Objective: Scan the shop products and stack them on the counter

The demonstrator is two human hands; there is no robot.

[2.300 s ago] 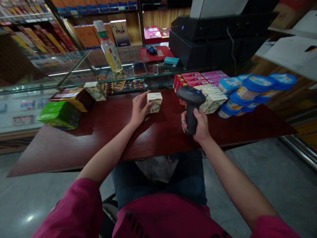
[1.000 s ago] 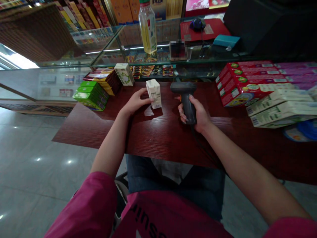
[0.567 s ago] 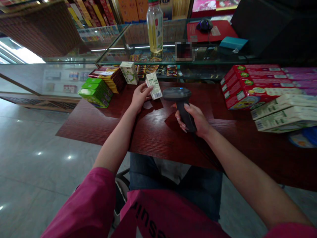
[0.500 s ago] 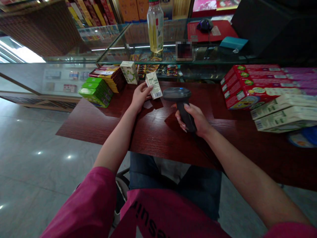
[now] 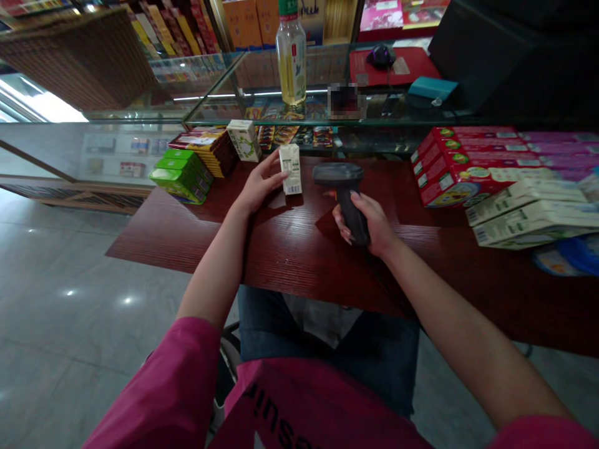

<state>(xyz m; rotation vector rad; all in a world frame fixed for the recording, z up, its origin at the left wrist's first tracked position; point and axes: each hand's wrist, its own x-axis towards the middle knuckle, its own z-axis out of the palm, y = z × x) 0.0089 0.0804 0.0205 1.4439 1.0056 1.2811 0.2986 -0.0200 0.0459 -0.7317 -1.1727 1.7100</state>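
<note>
My left hand (image 5: 259, 185) grips a small white and green carton (image 5: 291, 168), held upright on the dark red wooden table (image 5: 299, 255), its barcode side turned toward me. My right hand (image 5: 367, 219) is wrapped round the handle of a black barcode scanner (image 5: 342, 184). The scanner's head sits just right of the carton and points toward it. A second carton of the same kind (image 5: 244, 140) stands further back to the left.
Green boxes (image 5: 181, 174) and brown-yellow packs (image 5: 208, 147) are stacked at the table's left. Red, pink and white boxes (image 5: 491, 169) pile at the right. Behind, a glass counter (image 5: 262, 106) carries a bottle (image 5: 291, 55), a mouse (image 5: 380, 56) and a black machine (image 5: 510, 56).
The carton was tilted up in my left hand half a second ago and now stands upright on the table. My right hand and the scanner shifted slightly right.
</note>
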